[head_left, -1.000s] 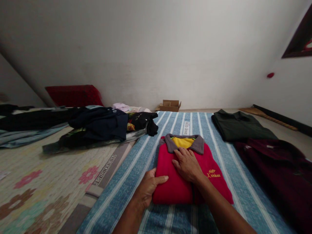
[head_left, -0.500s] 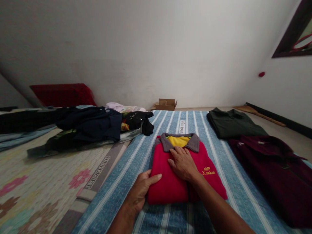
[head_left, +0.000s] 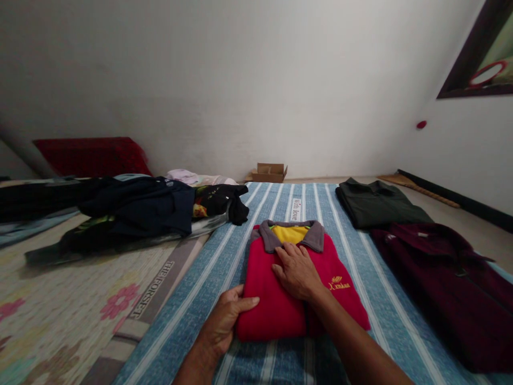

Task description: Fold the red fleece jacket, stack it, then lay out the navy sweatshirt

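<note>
A folded red polo shirt with a grey collar, yellow inside the neck and gold lettering lies on a blue striped sheet. At its near left edge is my left hand, thumb on top and the other fingers partly hidden at the side, gripping the fold. My right hand rests flat on the front just below the collar, fingers stretched out and holding nothing. To the right lie a folded maroon garment and, behind it, a folded dark green one.
Dark, loosely heaped clothes lie to the left on a floral mat. An open cardboard box stands against the back wall. A red cloth-like thing leans at the far left.
The view has turned slightly right, so everything sits a little further left. Both hands keep their places on the red polo shirt.
</note>
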The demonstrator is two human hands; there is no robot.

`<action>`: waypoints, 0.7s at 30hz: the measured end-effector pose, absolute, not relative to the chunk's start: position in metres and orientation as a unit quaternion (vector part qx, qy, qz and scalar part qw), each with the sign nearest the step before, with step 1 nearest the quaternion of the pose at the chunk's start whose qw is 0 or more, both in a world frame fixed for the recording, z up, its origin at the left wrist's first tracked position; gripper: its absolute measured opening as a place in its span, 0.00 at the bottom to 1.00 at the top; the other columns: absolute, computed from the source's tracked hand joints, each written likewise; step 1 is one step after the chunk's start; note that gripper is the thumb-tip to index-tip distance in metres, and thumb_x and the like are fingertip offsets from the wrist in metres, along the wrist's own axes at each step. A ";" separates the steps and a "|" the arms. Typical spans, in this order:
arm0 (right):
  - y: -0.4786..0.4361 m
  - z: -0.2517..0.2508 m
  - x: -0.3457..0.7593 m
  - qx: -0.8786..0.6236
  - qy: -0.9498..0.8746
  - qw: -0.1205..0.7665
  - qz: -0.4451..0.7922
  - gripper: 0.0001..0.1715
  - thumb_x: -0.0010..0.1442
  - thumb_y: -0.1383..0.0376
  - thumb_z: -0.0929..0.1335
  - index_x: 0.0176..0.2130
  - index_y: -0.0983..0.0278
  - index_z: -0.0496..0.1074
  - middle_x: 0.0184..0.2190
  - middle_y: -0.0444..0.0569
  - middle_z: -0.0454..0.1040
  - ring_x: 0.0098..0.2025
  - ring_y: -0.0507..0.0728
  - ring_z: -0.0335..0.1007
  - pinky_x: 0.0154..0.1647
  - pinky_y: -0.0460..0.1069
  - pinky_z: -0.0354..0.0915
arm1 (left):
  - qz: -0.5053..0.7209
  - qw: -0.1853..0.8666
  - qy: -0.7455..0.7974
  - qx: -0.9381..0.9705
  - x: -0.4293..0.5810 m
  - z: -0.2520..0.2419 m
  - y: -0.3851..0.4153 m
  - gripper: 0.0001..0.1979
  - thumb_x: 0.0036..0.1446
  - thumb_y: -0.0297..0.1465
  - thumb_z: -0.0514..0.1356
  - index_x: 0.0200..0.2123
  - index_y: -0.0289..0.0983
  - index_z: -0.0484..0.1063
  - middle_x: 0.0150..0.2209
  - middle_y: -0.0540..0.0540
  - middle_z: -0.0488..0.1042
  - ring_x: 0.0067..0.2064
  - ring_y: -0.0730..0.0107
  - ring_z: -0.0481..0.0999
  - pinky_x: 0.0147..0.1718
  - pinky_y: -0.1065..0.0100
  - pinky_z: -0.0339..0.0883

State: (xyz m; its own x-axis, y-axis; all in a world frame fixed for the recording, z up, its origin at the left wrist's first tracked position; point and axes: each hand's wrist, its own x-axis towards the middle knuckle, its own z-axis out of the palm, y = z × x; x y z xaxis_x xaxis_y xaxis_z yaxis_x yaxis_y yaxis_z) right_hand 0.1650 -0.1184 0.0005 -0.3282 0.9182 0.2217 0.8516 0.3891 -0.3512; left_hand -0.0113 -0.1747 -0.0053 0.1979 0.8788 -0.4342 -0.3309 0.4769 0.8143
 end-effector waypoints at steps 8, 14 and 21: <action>-0.119 0.003 0.165 -0.547 -0.809 0.191 0.096 0.25 0.62 0.55 0.58 0.55 0.62 0.61 0.58 0.55 0.59 0.60 0.61 0.50 0.59 0.58 0.43 | 0.423 0.723 0.454 0.305 -0.018 -0.004 -0.178 0.22 0.42 0.28 0.67 0.43 0.30 0.70 0.42 0.37 0.77 0.44 0.53 0.76 0.42 0.60 0.69; -0.119 0.008 0.164 -0.543 -0.807 0.211 0.098 0.23 0.61 0.55 0.59 0.53 0.61 0.62 0.57 0.54 0.60 0.59 0.61 0.52 0.59 0.59 0.45 | 0.417 0.725 0.469 0.283 -0.022 -0.004 -0.175 0.23 0.40 0.28 0.68 0.43 0.31 0.71 0.39 0.39 0.78 0.43 0.53 0.76 0.43 0.59 0.69; -0.118 0.012 0.164 -0.544 -0.803 0.221 0.105 0.21 0.61 0.55 0.60 0.51 0.61 0.63 0.54 0.52 0.62 0.58 0.61 0.53 0.59 0.59 0.46 | 0.413 0.695 0.527 0.262 -0.014 0.005 -0.172 0.25 0.34 0.29 0.70 0.40 0.33 0.72 0.34 0.41 0.79 0.40 0.50 0.77 0.39 0.58 0.71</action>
